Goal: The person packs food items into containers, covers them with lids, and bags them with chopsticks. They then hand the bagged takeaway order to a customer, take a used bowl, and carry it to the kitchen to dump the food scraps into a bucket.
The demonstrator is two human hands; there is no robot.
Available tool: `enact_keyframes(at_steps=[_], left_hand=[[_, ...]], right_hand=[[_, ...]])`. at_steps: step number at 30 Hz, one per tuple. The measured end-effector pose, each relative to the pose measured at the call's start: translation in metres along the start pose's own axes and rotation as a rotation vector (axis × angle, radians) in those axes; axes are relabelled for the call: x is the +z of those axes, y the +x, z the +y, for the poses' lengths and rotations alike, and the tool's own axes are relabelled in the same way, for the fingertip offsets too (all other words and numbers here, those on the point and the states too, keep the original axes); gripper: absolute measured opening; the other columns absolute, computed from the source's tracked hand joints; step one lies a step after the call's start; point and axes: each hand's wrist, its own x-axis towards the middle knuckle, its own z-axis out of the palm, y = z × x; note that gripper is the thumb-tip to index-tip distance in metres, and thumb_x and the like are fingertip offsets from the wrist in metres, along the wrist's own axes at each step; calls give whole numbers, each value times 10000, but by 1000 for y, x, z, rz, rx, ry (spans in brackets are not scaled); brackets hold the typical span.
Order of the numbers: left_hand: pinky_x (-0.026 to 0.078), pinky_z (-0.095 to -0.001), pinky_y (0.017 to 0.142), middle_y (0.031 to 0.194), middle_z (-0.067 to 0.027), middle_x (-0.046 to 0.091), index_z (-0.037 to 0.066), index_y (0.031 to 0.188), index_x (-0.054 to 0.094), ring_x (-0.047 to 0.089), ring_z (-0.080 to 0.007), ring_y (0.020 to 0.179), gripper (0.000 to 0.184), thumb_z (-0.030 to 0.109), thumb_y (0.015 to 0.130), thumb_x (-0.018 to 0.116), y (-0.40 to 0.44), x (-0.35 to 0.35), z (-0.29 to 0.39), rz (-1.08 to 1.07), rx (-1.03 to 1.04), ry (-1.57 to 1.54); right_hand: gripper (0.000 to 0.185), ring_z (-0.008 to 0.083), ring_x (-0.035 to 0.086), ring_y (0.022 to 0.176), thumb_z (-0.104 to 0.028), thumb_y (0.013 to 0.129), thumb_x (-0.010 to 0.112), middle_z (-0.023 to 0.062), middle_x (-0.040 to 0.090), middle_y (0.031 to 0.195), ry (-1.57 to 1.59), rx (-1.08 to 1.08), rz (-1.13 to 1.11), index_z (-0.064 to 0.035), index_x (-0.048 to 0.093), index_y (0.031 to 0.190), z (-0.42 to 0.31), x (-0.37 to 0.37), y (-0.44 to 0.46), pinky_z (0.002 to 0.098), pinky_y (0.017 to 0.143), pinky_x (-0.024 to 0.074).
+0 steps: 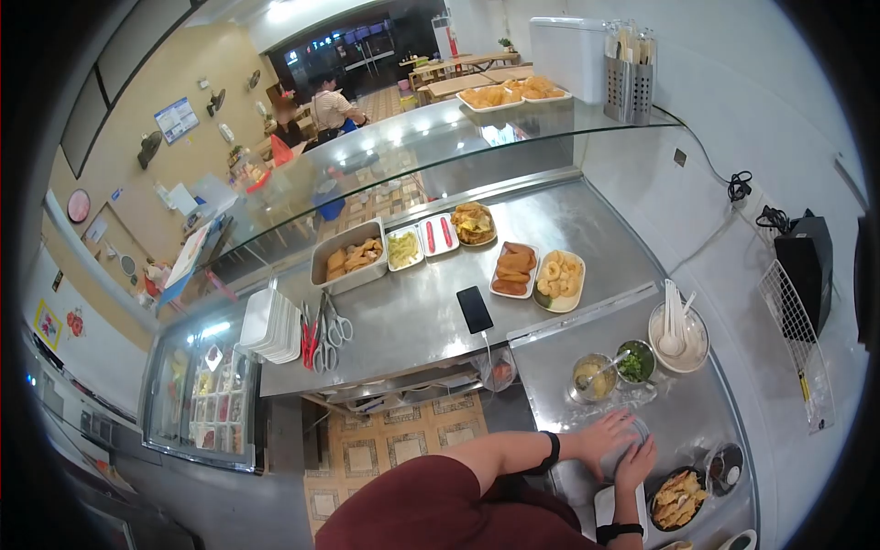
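Note:
Both of my hands are at the lower right of the metal counter, around a round, translucent greyish container [627, 439]. My left hand [600, 440] curves along its left side, fingers closed on the rim. From below, my right hand [633, 465] grips the near right side. What the container holds is hidden. A black band circles each wrist. Just beyond sit a metal pot [594, 377] of pale yellowish food with a spoon and a metal bowl of chopped greens [635, 361]. A white tray [605, 507] lies partly under my right forearm.
Fried pieces [678, 500] fill a dark bowl at right, beside a glass jar [724, 467]. White spoons [672, 330] stand in a bowl. Further off are a phone [475, 310] on a cable, food trays [513, 269], scissors [330, 335], stacked white trays [272, 325] and a glass shelf [412, 170].

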Motion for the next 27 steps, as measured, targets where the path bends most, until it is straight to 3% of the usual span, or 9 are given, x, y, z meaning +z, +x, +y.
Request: enact_keyframes(at_steps=[6,8,9,14,17,18,20,22,27], left_hand=[[173,-510,994,1177,-244,404,22,1135,433,303,-412,1160,982,553,361,720,6,-10,-2,193,130,-100],[150,-509,1005,1215,-252,381,45,1158,428,279,-406,1189,967,602,414,695,9,-2,-6,99,97,-2],[125,-521,1008,1284,-273,291,54,1240,360,207,-420,1228,1052,650,431,672,8,-3,-6,-6,78,29],[79,-537,1004,1364,-282,98,69,1329,229,85,-454,1254,1159,694,445,642,8,1,-6,-125,11,165],[85,-533,1005,1357,-275,135,82,1315,268,110,-444,1251,1127,665,434,661,10,0,-9,-95,26,148],[87,-532,1006,1355,-271,149,89,1311,282,118,-440,1250,1114,650,430,670,8,2,-10,-75,13,135],[90,-528,1007,1336,-273,196,83,1295,312,145,-437,1240,1086,640,433,668,8,4,-14,-8,64,114],[104,-522,1005,1315,-278,232,74,1277,345,174,-430,1230,1067,641,431,662,5,2,-13,6,50,90],[99,-512,1011,1309,-278,230,66,1224,413,170,-402,1240,1060,771,446,561,-11,22,-35,266,191,-124]], right_hand=[[510,371,465,1054,-344,833,459,243,488,1131,82,45,7,45,439,1164,-23,-9,6,421,917,338],[561,355,462,1073,-404,817,476,239,483,1145,-11,197,-147,52,460,1143,-37,-29,15,416,917,344],[593,372,472,1037,-466,795,485,231,490,1126,-93,-18,-51,29,477,1120,-18,-19,12,434,899,348],[327,341,531,925,-286,799,537,190,536,1049,144,-152,196,-35,566,1007,-41,-153,67,403,784,432],[206,317,555,854,-156,749,586,154,577,929,119,-77,455,-37,590,917,-62,-261,123,391,719,453],[217,312,550,875,-120,716,607,140,581,926,-80,-392,729,-43,587,917,-31,-280,157,387,739,444],[292,307,509,940,-143,737,582,131,567,981,-423,-404,932,-59,551,1015,-26,-340,193,395,814,401],[328,288,444,1073,-177,822,498,133,501,1140,-728,-329,793,-51,495,1125,-18,-383,216,372,920,340],[345,276,430,1084,-110,816,499,133,493,1145,-962,-368,582,-79,486,1159,87,-416,283,342,933,323]])
